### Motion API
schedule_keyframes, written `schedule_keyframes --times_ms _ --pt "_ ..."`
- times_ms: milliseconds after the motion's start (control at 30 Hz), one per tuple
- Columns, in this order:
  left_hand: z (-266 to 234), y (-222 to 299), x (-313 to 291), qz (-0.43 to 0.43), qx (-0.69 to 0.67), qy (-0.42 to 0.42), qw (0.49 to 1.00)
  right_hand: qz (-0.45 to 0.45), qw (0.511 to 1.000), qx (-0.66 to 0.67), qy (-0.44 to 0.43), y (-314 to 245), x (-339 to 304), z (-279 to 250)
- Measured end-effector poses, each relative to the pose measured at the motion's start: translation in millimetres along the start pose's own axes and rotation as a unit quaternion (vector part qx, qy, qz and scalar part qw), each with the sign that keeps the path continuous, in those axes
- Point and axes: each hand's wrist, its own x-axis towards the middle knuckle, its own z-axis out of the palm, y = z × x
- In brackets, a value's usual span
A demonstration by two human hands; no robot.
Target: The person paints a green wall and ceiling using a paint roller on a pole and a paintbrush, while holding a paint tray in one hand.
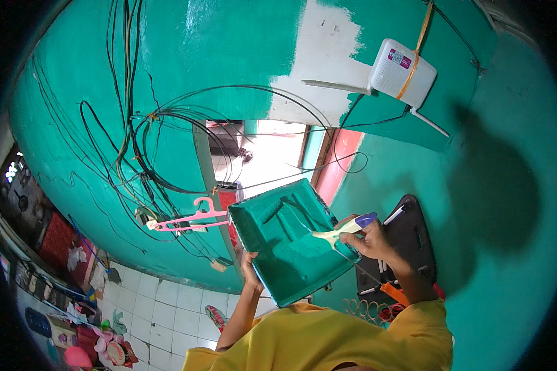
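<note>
A paint tray point(252, 232) coated with green paint is held tilted in front of my yellow shirt. My left hand point(252, 272) is closed around its left edge, with most fingers hidden under the tray. Over the tray's right side, my right hand point(374, 240) wraps the cream and purple handle of a paint roller point(332, 235). The roller's thin wire frame reaches into the tray, and its head is hard to tell apart from the green paint there.
Coiled black cables point(143, 154) and a pink hanger point(195, 217) hang on the green wall ahead. A white router point(403, 73) is strapped above an unpainted patch point(319, 52). A dark folding table point(422, 247) leans at the right. Household clutter point(108, 343) lies on the tiles lower left.
</note>
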Motion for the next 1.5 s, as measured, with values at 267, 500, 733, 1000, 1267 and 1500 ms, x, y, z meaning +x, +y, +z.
schedule_keyframes --times_ms 267,500,733,1000,1267,1500 --pt "-1 -3 11 0.008 0.021 0.012 1.000 0.014 0.992 0.108 0.066 -22 27 -43" --pt "16 0 7 0.010 0.022 0.003 1.000 -0.066 0.993 -0.080 -0.049 -35 32 -18" --pt "26 6 -5 0.031 0.027 0.001 0.999 -0.098 0.992 -0.016 0.074 -76 57 -71" --pt "32 3 5 0.010 -0.002 -0.017 1.000 -0.282 0.853 -0.408 0.165 -168 137 -181" --pt "42 3 -4 0.006 -0.006 -0.008 1.000 -0.232 0.915 -0.309 0.117 -189 230 -178" --pt "23 -5 3 -0.018 -0.015 -0.015 1.000 -0.146 0.871 -0.459 0.096 -185 268 -180"
